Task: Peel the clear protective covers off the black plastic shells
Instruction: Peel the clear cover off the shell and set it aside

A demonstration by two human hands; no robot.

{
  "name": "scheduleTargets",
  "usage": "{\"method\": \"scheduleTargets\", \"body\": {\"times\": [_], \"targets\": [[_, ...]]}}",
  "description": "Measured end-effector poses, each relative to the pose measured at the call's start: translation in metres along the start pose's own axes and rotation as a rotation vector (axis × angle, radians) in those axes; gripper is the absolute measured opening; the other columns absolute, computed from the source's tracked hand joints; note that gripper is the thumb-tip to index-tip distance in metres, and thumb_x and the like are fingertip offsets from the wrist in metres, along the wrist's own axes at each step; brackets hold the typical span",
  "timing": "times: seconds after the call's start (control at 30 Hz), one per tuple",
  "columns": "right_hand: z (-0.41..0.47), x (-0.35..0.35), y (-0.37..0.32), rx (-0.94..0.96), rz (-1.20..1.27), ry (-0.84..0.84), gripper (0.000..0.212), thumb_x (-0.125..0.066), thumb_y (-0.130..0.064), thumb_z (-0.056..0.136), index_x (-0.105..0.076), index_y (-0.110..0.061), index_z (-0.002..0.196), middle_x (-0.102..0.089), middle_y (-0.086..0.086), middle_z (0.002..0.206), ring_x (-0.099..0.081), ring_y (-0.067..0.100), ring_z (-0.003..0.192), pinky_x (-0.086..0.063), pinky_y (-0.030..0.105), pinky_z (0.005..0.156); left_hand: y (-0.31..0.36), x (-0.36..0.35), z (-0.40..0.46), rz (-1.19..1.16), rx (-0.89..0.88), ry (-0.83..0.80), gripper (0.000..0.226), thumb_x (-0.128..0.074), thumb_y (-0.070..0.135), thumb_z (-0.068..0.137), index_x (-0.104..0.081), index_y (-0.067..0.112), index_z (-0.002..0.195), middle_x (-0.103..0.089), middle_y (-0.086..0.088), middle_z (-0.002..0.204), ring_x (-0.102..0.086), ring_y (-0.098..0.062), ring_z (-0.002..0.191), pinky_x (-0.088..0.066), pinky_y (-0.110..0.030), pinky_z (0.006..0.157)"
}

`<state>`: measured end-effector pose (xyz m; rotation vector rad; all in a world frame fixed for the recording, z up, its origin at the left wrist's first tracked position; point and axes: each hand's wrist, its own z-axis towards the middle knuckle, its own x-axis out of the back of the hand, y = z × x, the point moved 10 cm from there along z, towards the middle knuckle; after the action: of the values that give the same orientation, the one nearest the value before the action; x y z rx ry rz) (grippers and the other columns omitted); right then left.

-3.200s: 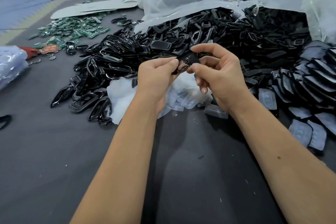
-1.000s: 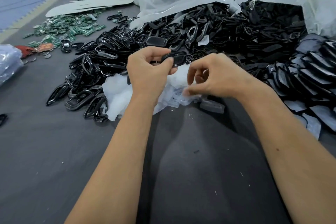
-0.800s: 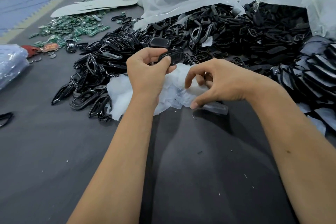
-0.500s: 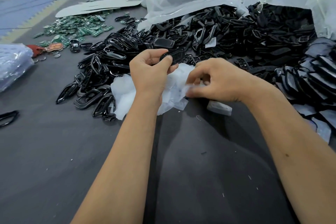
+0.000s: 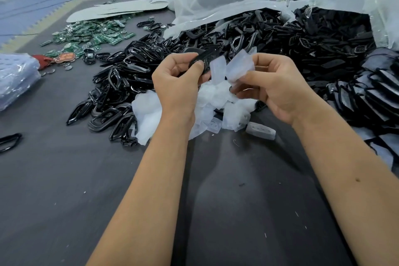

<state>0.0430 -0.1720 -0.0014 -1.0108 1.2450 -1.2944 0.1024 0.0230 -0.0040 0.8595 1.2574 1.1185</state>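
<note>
Behind both hands lies a big heap of glossy black frames (image 5: pixel 133 75), with green circuit boards (image 5: pixel 92 34) further left on the grey felt table (image 5: pixel 64 179). The left hand (image 5: pixel 174 88) pinches a black shell (image 5: pixel 208 57) above the crumpled peeled covers (image 5: pixel 216 95). The right hand (image 5: pixel 278 86) pinches a thin, cloudy clear cover (image 5: pixel 239 66) just beside the shell.
</note>
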Motion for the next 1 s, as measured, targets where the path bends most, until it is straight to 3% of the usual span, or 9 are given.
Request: {"method": "scheduleTargets", "body": {"times": [0.2, 0.3, 0.43, 0.53, 0.63, 0.73, 0.87, 0.93, 1.0], "targets": [[0.001, 0.007, 0.006, -0.016, -0.056, 0.140, 0.021, -0.076, 0.007, 0.080, -0.070, -0.012, 0.088, -0.073, 0.012, 0.080, -0.063, 0.019, 0.062, -0.052, 0.027, 0.051, 0.003, -0.005, -0.004, -0.104, 0.010, 0.007, 0.016, -0.069, -0.011, 0.089, -0.070, 0.004, 0.089, -0.058, 0.014, 0.055, -0.062, -0.008, 0.060, -0.058, -0.024, 0.066], [0.001, 0.010, 0.002, 0.048, -0.227, 0.184, 0.016, -0.073, 0.004, 0.081, -0.070, -0.011, 0.076, -0.066, 0.007, 0.072, -0.055, 0.015, 0.057, -0.048, 0.028, 0.049, 0.007, -0.003, -0.005, -0.145, 0.001, 0.022, 0.015, -0.069, -0.012, 0.089, -0.069, 0.003, 0.090, -0.058, 0.011, 0.057, -0.068, -0.022, 0.067, -0.057, -0.024, 0.066], [-0.005, 0.005, -0.018, 0.252, -0.678, 0.273, 0.011, -0.068, -0.007, 0.083, -0.068, -0.012, 0.073, -0.066, -0.002, 0.068, -0.056, 0.010, 0.060, -0.050, 0.029, 0.058, 0.017, -0.011, -0.009, -0.224, -0.008, -0.049, 0.018, -0.067, -0.012, 0.091, -0.068, 0.006, 0.089, -0.064, 0.001, 0.069, -0.075, -0.027, 0.071, -0.055, -0.021, 0.061], [-0.013, -0.024, -0.031, 0.445, -0.977, 0.192, 0.008, -0.068, -0.008, 0.081, -0.064, -0.013, 0.077, -0.063, -0.002, 0.073, -0.058, 0.017, 0.070, -0.052, 0.036, 0.069, 0.023, -0.030, -0.013, -0.330, 0.023, -0.185, 0.019, -0.064, -0.012, 0.092, -0.067, 0.006, 0.089, -0.071, -0.003, 0.074, -0.075, -0.025, 0.071, -0.053, -0.019, 0.059], [-0.012, -0.039, -0.019, 0.392, -0.900, 0.040, 0.009, -0.068, -0.005, 0.083, -0.063, -0.012, 0.079, -0.066, 0.001, 0.073, -0.063, 0.023, 0.071, -0.053, 0.043, 0.071, 0.014, -0.044, -0.018, -0.332, 0.067, -0.193, 0.019, -0.063, -0.014, 0.091, -0.067, 0.004, 0.089, -0.070, -0.005, 0.071, -0.074, -0.025, 0.066, -0.054, -0.021, 0.058], [-0.007, -0.040, -0.009, 0.320, -0.877, -0.021, 0.008, -0.070, -0.005, 0.086, -0.064, -0.011, 0.085, -0.072, 0.001, 0.077, -0.069, 0.023, 0.076, -0.055, 0.045, 0.074, -0.011, -0.033, -0.022, -0.295, 0.169, -0.044, 0.015, -0.064, -0.015, 0.091, -0.066, 0.000, 0.093, -0.068, -0.013, 0.079, -0.072, -0.026, 0.067, -0.057, -0.022, 0.061], [-0.002, -0.023, 0.008, 0.101, -0.543, -0.108, 0.012, -0.066, -0.006, 0.099, -0.057, -0.011, 0.092, -0.080, 0.006, 0.083, -0.079, 0.014, 0.085, -0.061, 0.039, 0.080, -0.028, -0.015, -0.016, -0.290, 0.197, 0.055, 0.014, -0.063, -0.014, 0.092, -0.064, -0.001, 0.096, -0.064, -0.017, 0.084, -0.073, -0.022, 0.065, -0.056, -0.021, 0.061], [-0.002, -0.014, 0.004, 0.116, -0.436, -0.029, 0.012, -0.071, -0.009, 0.097, -0.061, -0.006, 0.091, -0.077, 0.009, 0.081, -0.074, 0.013, 0.078, -0.055, 0.032, 0.070, -0.029, -0.013, -0.013, -0.267, 0.178, 0.053, 0.014, -0.064, -0.014, 0.092, -0.065, 0.000, 0.095, -0.063, -0.011, 0.076, -0.072, -0.020, 0.062, -0.057, -0.023, 0.063], [-0.002, -0.003, -0.006, 0.184, -0.336, 0.102, 0.016, -0.078, -0.013, 0.091, -0.066, -0.004, 0.084, -0.065, 0.015, 0.075, -0.058, 0.016, 0.069, -0.048, 0.030, 0.064, -0.030, -0.014, -0.012, -0.195, 0.142, 0.036, 0.014, -0.067, -0.013, 0.090, -0.067, 0.002, 0.092, -0.059, 0.000, 0.064, -0.069, -0.016, 0.058, -0.059, -0.026, 0.068]]}}
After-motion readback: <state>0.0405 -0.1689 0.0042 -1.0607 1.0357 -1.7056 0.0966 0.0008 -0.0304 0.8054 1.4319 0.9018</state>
